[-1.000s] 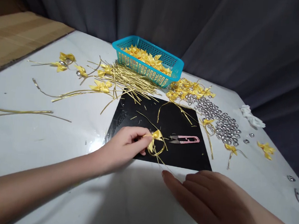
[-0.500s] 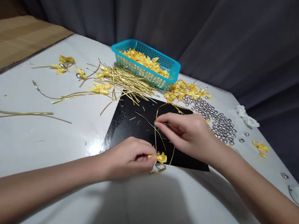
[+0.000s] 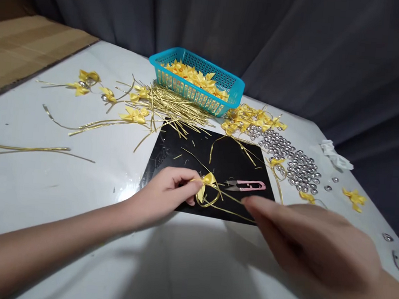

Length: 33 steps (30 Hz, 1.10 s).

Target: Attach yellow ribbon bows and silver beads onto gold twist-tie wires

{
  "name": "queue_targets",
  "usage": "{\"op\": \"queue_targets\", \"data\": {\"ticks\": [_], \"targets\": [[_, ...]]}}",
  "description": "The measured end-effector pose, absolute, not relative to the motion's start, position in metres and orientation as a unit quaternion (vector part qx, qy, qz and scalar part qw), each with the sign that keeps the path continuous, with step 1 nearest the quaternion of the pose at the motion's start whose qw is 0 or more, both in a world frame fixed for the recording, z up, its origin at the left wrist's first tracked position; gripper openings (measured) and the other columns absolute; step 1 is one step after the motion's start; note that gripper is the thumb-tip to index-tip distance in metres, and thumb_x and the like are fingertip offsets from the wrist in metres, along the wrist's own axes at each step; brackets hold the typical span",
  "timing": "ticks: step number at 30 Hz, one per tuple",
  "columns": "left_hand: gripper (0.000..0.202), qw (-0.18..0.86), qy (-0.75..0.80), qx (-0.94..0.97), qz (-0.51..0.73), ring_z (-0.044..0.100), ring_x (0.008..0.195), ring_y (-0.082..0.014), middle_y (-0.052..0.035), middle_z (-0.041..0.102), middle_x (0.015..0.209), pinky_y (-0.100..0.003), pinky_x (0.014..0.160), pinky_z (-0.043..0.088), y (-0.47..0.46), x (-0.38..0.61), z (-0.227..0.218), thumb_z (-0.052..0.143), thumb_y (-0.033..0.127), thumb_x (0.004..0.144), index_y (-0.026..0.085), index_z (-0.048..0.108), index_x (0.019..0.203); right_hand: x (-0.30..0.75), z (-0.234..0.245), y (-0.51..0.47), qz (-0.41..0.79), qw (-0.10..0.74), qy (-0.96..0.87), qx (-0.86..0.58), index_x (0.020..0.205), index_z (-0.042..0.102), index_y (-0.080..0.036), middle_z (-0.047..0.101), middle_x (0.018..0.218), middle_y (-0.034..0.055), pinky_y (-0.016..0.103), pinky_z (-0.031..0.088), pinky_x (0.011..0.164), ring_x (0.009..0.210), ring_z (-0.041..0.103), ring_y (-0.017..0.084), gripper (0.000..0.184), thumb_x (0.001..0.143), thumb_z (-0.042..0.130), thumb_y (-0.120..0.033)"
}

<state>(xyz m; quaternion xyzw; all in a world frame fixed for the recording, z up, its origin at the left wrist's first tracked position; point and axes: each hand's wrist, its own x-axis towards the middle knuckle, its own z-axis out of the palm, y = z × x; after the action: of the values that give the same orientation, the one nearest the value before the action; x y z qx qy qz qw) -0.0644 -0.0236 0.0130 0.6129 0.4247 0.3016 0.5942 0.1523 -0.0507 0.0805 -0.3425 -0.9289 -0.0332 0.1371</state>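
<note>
The left hand (image 3: 167,194) pinches a small yellow satin ribbon bow (image 3: 208,180) between thumb and fingertips, above the black flat mat (image 3: 171,151). From the bow a thin gold wire tie (image 3: 229,211) trails toward the right hand (image 3: 313,248), which is blurred, with its fingers stretched out. Just beyond its fingertips lie pink metal thread snips (image 3: 248,186).
</note>
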Motion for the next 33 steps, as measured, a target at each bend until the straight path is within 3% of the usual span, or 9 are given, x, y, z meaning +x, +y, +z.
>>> {"op": "queue_targets", "data": {"ticks": [8, 14, 19, 21, 25, 33], "targets": [[0.03, 0.644, 0.395, 0.569, 0.325, 0.048, 0.06, -0.0092, 0.0054, 0.049, 0.058, -0.021, 0.061, 0.035, -0.021, -0.065, 0.015, 0.046, 0.03, 0.087, 0.017, 0.049, 0.06, 0.137, 0.051, -0.06, -0.051, 0.066, -0.959, -0.272, 0.074, 0.063, -0.013, 0.05, 0.042, -0.0017, 0.031, 0.018, 0.041, 0.034, 0.039, 0.011, 0.043, 0.091, 0.024, -0.006], [0.03, 0.657, 0.39, 0.555, 0.33, 0.048, 0.061, -0.0095, 0.0051, 0.05, 0.058, -0.022, 0.061, 0.035, -0.021, -0.065, 0.014, 0.047, 0.03, 0.087, 0.017, 0.05, 0.061, 0.132, 0.038, -0.062, -0.074, 0.078, -0.963, -0.245, 0.091, 0.065, -0.009, 0.054, 0.048, 0.0006, 0.03, 0.023, 0.044, 0.04, 0.047, 0.014, 0.044, 0.086, 0.021, 0.0], [0.031, 0.633, 0.406, 0.575, 0.323, 0.047, 0.058, -0.0089, 0.0056, 0.049, 0.056, -0.021, 0.058, 0.034, -0.022, -0.064, 0.014, 0.047, 0.029, 0.086, 0.017, 0.048, 0.058, 0.129, 0.036, -0.062, -0.046, 0.089, -0.964, -0.246, 0.088, 0.063, -0.012, 0.053, 0.049, -0.0007, 0.029, 0.023, 0.045, 0.041, 0.045, 0.012, 0.037, 0.087, 0.028, -0.004], [0.031, 0.631, 0.406, 0.576, 0.323, 0.046, 0.058, -0.0089, 0.0056, 0.05, 0.056, -0.021, 0.058, 0.034, -0.023, -0.065, 0.014, 0.047, 0.03, 0.086, 0.017, 0.049, 0.058, 0.127, 0.039, -0.057, 0.0, 0.125, -0.953, -0.276, 0.081, 0.062, -0.014, 0.05, 0.047, -0.0027, 0.028, 0.023, 0.043, 0.039, 0.042, 0.01, 0.027, 0.089, 0.036, -0.011], [0.03, 0.637, 0.399, 0.572, 0.328, 0.045, 0.057, -0.008, 0.006, 0.05, 0.056, -0.02, 0.056, 0.034, -0.023, -0.065, 0.014, 0.047, 0.029, 0.086, 0.016, 0.051, 0.059, 0.124, 0.043, -0.044, 0.098, 0.214, -0.913, -0.332, 0.081, 0.059, -0.015, 0.061, 0.061, -0.002, 0.02, 0.035, 0.05, 0.049, 0.052, 0.006, 0.01, 0.086, 0.051, -0.017], [0.03, 0.645, 0.387, 0.569, 0.332, 0.046, 0.057, -0.0069, 0.0063, 0.051, 0.056, -0.018, 0.056, 0.035, -0.022, -0.066, 0.013, 0.047, 0.028, 0.086, 0.016, 0.051, 0.058, 0.113, 0.04, -0.04, 0.077, 0.231, -0.9, -0.361, 0.072, 0.061, -0.015, 0.06, 0.059, -0.0022, 0.018, 0.036, 0.053, 0.049, 0.052, 0.005, 0.018, 0.087, 0.051, -0.019]]}}
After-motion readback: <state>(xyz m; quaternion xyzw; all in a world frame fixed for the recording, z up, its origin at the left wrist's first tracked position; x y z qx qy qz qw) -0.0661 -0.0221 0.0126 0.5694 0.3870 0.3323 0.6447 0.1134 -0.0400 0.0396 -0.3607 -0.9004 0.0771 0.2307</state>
